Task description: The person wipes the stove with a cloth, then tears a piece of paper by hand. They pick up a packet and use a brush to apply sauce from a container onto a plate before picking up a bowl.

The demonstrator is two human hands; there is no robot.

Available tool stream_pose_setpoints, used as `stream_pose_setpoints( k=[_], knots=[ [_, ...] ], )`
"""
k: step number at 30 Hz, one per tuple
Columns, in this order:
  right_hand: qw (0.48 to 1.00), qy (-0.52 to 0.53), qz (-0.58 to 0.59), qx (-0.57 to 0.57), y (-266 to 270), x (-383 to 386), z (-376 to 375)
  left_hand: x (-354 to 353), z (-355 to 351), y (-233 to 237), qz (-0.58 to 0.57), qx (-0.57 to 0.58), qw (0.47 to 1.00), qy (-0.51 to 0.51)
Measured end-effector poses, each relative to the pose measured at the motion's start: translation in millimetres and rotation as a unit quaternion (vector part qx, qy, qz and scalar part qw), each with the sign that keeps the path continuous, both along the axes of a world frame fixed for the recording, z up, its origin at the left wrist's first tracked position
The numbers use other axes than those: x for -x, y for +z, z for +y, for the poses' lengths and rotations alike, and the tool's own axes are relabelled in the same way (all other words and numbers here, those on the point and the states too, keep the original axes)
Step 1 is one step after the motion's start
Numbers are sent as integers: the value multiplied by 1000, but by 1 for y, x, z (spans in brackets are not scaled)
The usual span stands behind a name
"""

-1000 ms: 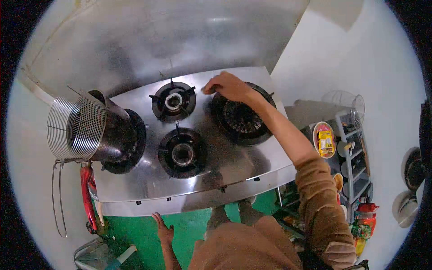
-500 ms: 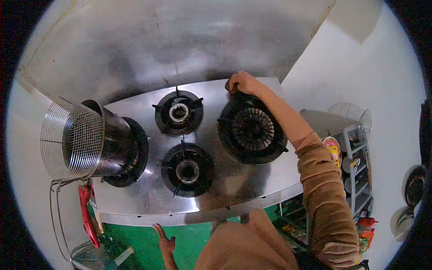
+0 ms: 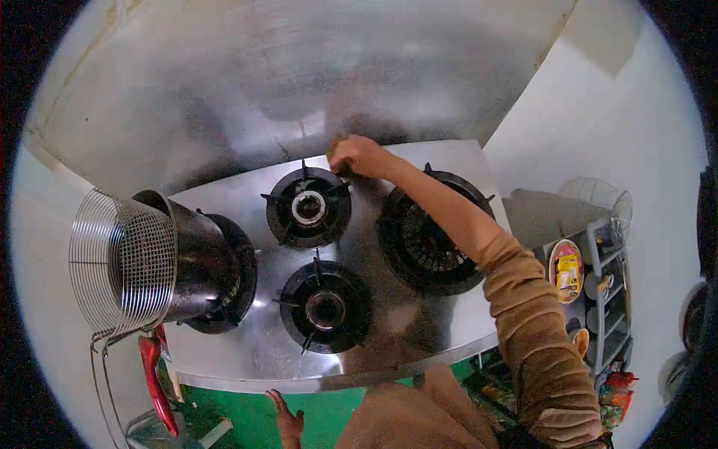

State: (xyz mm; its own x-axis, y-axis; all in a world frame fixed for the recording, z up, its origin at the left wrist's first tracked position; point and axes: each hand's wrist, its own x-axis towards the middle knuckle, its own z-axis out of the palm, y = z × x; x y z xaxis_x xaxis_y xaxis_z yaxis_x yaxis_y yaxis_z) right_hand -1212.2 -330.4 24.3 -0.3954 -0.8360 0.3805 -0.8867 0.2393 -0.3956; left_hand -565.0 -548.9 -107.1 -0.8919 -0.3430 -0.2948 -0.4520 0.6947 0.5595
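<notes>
looks like mid-wipe imo: right hand (image 3: 359, 156) curled shut on the stove top (image 3: 254, 352) at its back edge, just beside the back burner (image 3: 308, 207), cant tell if theres a rag in it. left hand (image 3: 288, 420) hangs open below the front. next pass needs to skirt that burner.

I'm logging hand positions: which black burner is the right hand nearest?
The small black round burner at the back middle, with the pale centre ring; the right hand is at its back-right edge.
</notes>
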Motion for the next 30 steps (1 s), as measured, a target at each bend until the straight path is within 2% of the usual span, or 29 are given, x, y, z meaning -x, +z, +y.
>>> stream_pose_setpoints(
  k=[2,4,8,10,11,13,15,17,19,20,22,23,27,29,30],
  knots=[
    [998,30,-35,32,-1,8,-23,1,2,1,-15,-8,1000,20],
    [998,-8,-56,3,0,12,-39,4,4,1,-29,-19,999,41],
    [999,-30,-38,-9,-7,20,-46,4,5,4,-35,7,999,22],
    [995,63,-36,-69,8,17,-29,6,5,1,-46,30,998,8],
    [995,63,-37,-70,8,17,-17,4,4,-2,-36,19,999,14],
    [990,136,7,26,-6,28,8,-1,3,-6,-28,8,999,23],
    [994,102,22,20,-7,23,18,-1,1,-10,-48,-41,996,58],
    [997,66,35,18,0,14,14,4,3,-2,-55,-27,997,49],
    [996,56,13,-74,22,5,-2,7,4,4,-61,-12,997,39],
    [996,57,13,-72,15,8,-14,8,5,6,-65,-9,997,36],
    [998,-12,-1,-55,0,14,-42,6,5,4,-70,-4,997,35],
    [995,5,-80,-60,-3,20,-53,4,5,-1,-44,-9,998,37],
    [999,23,-11,-27,0,17,-52,7,8,1,-11,-19,999,43],
    [992,109,8,70,-5,23,-35,8,9,5,-20,2,999,35],
    [991,112,8,70,-3,22,-25,8,7,8,-29,25,999,22]
  ],
)
